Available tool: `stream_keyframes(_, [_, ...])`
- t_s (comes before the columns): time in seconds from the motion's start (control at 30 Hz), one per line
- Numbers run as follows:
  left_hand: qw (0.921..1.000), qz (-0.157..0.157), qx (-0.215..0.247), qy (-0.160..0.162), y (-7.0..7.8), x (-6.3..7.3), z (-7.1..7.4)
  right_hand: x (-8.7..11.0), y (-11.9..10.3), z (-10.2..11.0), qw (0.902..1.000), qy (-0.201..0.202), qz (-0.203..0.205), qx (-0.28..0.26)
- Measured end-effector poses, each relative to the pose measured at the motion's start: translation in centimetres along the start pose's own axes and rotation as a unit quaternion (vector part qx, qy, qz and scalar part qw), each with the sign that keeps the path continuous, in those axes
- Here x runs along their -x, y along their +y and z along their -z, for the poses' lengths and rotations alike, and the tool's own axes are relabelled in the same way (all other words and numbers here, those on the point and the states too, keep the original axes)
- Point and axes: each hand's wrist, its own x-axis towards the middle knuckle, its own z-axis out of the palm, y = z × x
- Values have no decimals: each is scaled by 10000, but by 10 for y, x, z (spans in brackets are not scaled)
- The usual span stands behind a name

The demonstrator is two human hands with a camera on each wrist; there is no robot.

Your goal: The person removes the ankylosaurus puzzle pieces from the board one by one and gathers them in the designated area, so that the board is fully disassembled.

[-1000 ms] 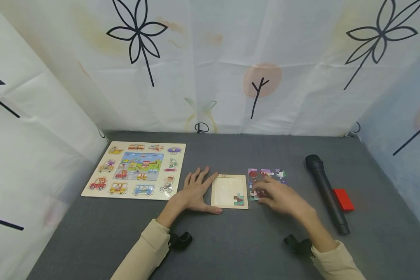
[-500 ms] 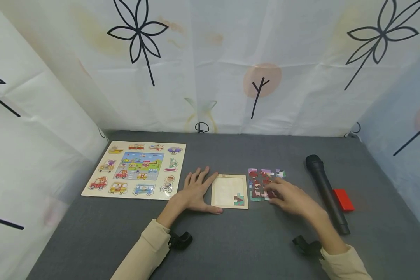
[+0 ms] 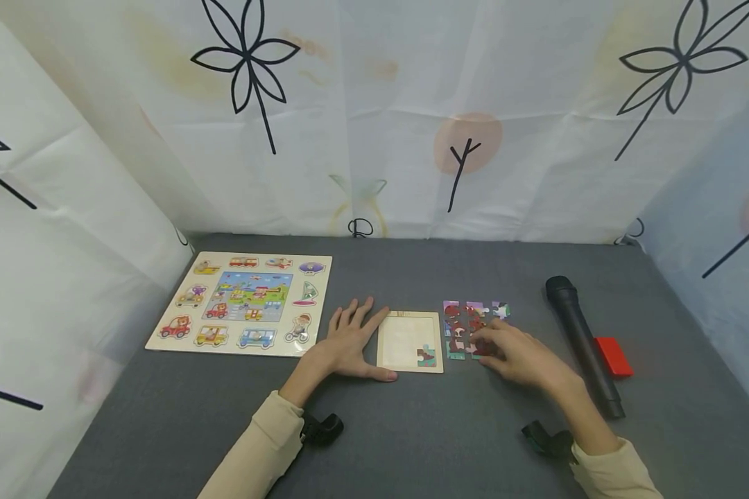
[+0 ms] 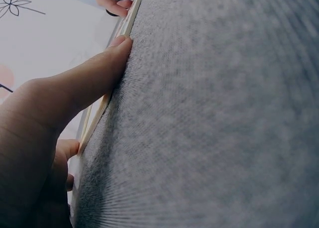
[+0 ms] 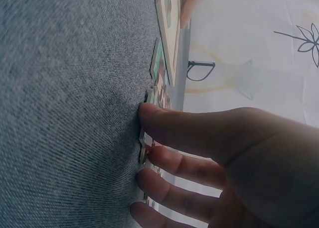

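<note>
My left hand (image 3: 348,346) rests with spread fingers at the left side of a small wooden puzzle tray (image 3: 401,339). Its thumb and index finger touch the tray's edge, as the left wrist view also shows along the tray's side (image 4: 92,124). One green and brown jigsaw piece (image 3: 426,356) lies in the tray's lower right corner. To the right, several jigsaw pieces (image 3: 454,329) lie in loose rows on the cloth. Over them, my right hand (image 3: 518,353) pinches a jigsaw piece (image 5: 147,140) between thumb and index finger, low at the table; the hand partly hides it.
A larger picture puzzle board (image 3: 187,335) with vehicles lies at the left. A black microphone (image 3: 583,346) lies at the right, beside a red block (image 3: 614,356). White patterned curtains (image 3: 387,138) enclose the grey table (image 3: 412,443) at the back and sides.
My right hand has shifted right across the jigsaw pieces, uncovering the left column, and has stayed nearly still over the last half second. My left hand and the tray have not moved.
</note>
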Motion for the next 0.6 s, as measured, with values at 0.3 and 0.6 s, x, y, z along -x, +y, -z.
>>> stream_keyframes(0.3, [10000, -6, -26, 9, 0, 0, 0, -1, 0, 0, 10000, -43, -29, -75])
stream_keyframes(0.6, [10000, -7, -9, 4, 1, 1, 1, -1, -1, 1, 9998, -97, -149, -63])
